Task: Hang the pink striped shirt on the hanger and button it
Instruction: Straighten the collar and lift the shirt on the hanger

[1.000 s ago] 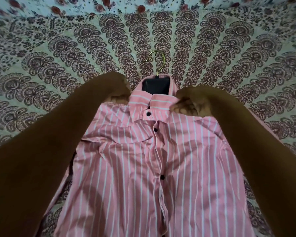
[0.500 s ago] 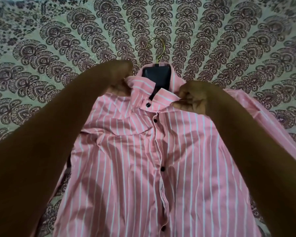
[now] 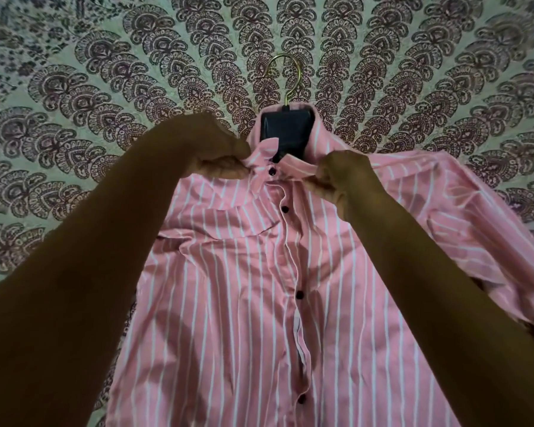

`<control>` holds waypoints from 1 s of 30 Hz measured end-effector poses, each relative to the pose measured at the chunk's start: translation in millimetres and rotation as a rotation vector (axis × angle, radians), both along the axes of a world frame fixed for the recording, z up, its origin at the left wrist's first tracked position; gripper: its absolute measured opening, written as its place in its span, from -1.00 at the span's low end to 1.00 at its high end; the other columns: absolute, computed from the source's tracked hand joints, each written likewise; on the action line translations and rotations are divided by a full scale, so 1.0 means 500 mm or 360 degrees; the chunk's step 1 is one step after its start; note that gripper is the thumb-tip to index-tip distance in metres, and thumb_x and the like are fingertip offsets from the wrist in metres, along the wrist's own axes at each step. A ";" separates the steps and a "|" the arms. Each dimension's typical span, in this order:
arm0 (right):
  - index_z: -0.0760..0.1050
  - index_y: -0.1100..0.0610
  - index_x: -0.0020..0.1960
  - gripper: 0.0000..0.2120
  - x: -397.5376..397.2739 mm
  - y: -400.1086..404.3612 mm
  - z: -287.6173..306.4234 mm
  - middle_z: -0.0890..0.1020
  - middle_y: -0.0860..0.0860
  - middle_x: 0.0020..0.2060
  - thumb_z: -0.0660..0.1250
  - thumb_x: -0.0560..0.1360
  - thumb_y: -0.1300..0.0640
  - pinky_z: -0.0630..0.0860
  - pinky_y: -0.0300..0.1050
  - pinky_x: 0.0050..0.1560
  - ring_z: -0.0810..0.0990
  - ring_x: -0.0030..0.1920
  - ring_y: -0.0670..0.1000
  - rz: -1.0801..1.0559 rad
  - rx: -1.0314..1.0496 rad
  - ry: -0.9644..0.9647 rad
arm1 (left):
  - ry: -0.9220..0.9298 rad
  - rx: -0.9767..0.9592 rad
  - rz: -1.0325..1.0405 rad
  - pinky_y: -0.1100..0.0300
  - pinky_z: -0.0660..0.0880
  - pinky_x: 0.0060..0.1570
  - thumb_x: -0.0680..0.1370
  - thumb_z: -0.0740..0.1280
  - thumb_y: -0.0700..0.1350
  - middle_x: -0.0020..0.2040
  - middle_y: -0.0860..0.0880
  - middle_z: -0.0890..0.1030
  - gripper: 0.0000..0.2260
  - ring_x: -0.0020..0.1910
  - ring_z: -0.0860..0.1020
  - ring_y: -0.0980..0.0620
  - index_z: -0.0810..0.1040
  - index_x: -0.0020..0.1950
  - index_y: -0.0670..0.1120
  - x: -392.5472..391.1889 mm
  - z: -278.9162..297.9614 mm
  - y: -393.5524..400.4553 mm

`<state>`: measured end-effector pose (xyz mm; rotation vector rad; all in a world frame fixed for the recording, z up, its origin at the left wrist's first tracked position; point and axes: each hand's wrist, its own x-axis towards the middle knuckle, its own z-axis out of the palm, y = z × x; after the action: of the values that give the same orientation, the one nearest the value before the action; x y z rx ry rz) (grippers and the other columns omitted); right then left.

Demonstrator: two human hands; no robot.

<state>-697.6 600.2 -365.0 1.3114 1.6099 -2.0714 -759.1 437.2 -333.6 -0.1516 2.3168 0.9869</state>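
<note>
The pink striped shirt (image 3: 259, 303) lies front-up on a patterned sheet, with dark buttons fastened down its placket. A black hanger (image 3: 285, 131) fills the neck opening, and its gold hook (image 3: 285, 78) sticks out above the collar. My left hand (image 3: 219, 155) pinches the left collar flap, which is lifted and crumpled. On the other side, my right hand (image 3: 339, 177) pinches the right collar flap beside the top collar button (image 3: 272, 171). The hanger's shoulders are hidden inside the shirt.
A printed bedsheet (image 3: 105, 87) with dark paisley fans covers the whole surface around the shirt. The shirt's right sleeve (image 3: 463, 204) spreads out to the right.
The collar flaps have been raised from flat, showing more of the black hanger. Both hands have kept hold of the collar, and the right sleeve has come into view.
</note>
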 end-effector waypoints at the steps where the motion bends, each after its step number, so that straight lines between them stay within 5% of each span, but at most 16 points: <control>1: 0.33 0.18 -0.26 -0.83 0.002 0.000 0.008 0.44 0.08 -0.36 0.09 0.48 0.34 0.55 -0.20 -0.38 0.47 -0.38 0.00 -0.0019 -0.0079 -0.0002 | 0.0051 -0.0035 -0.0018 -0.24 0.51 0.10 0.13 0.50 0.00 -0.15 -0.26 0.65 -0.45 0.00 0.60 -0.30 0.58 0.02 -0.27 0.003 0.003 0.001; 4: 0.36 0.16 -0.27 -0.78 0.001 0.003 0.015 0.48 0.08 -0.36 0.14 0.50 0.09 0.49 -0.18 -0.33 0.49 -0.34 0.05 0.0051 0.0083 0.0024 | 0.0061 -0.0009 0.0007 -0.22 0.52 0.08 0.14 0.51 -0.04 -0.02 -0.27 0.62 -0.40 -0.01 0.60 -0.25 0.55 0.10 -0.28 0.010 -0.004 0.001; 7: 0.36 0.13 -0.24 -0.85 0.019 -0.009 0.003 0.46 -0.01 -0.40 0.29 0.43 0.11 0.30 -0.13 -0.29 0.47 -0.32 0.05 0.0059 0.1470 0.0561 | 0.0138 0.0121 0.0075 0.16 0.61 -0.19 0.39 0.43 -0.30 -0.36 -0.07 0.61 -0.85 -0.34 0.60 0.03 0.58 -0.06 -0.26 0.019 -0.020 0.001; 9: 0.37 0.12 -0.29 -0.81 0.027 -0.031 -0.002 0.45 -0.05 -0.45 0.29 0.43 0.08 0.27 -0.08 -0.29 0.47 -0.36 0.05 0.0177 0.1666 0.0927 | 0.0283 0.0177 0.0107 0.42 0.46 -0.46 0.39 0.39 -0.36 -0.61 0.11 0.51 -0.85 -0.56 0.48 0.22 0.57 -0.29 -0.13 0.034 -0.027 -0.002; 13: 0.48 0.22 -0.49 -0.36 -0.006 -0.075 -0.032 0.60 0.15 -0.49 0.20 0.28 -0.38 0.57 0.06 -0.17 0.62 -0.34 0.20 0.0415 0.0869 0.0342 | 0.0611 0.0119 0.0082 0.46 0.25 -0.51 0.35 0.42 -0.31 -0.58 0.09 0.41 -0.86 -0.58 0.34 0.23 0.62 -0.21 -0.08 0.058 -0.043 -0.001; 16: 0.51 0.19 -0.41 -0.65 -0.030 -0.075 -0.029 0.60 0.17 -0.45 0.36 0.40 -0.05 0.57 -0.11 -0.37 0.60 -0.45 0.11 0.0337 0.0224 0.0161 | 0.0688 0.0181 0.0055 0.46 0.23 -0.48 0.35 0.40 -0.35 -0.57 0.11 0.38 -0.82 -0.57 0.32 0.19 0.61 -0.16 -0.10 0.075 -0.047 0.000; 19: 0.44 0.25 -0.29 -0.85 -0.033 -0.068 -0.011 0.51 0.15 -0.45 0.25 0.46 0.33 0.48 -0.31 -0.55 0.50 -0.55 -0.01 0.0166 -0.0166 0.0178 | 0.0648 0.0250 0.0165 0.47 0.29 -0.43 0.35 0.40 -0.34 -0.49 0.12 0.42 -0.82 -0.52 0.36 0.22 0.58 -0.18 -0.07 0.081 -0.047 -0.005; 24: 0.42 0.28 -0.29 -0.79 0.004 -0.078 -0.033 0.54 0.03 -0.62 0.19 0.50 0.42 0.55 -0.32 -0.46 0.54 -0.59 -0.08 -0.0290 -0.0856 0.0228 | -0.0063 0.0871 0.0958 0.38 0.54 -0.42 0.49 0.24 -0.37 -0.33 -0.05 0.49 -0.83 -0.45 0.52 0.20 0.51 -0.16 -0.12 0.076 -0.027 0.006; 30: 0.44 0.23 -0.22 -0.75 0.042 -0.119 -0.072 0.57 0.01 -0.53 0.10 0.52 0.45 0.56 -0.35 -0.38 0.57 -0.51 -0.14 -0.0571 -0.1226 0.0501 | -0.0498 0.1150 0.1349 0.40 0.47 -0.38 0.56 0.13 -0.32 -0.28 0.06 0.49 -0.64 -0.29 0.45 0.20 0.44 0.30 -0.04 0.059 -0.038 0.035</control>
<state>-676.5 540.7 -401.1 1.0600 0.5105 -2.7952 -729.8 454.5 -352.4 -0.9490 1.4593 1.9669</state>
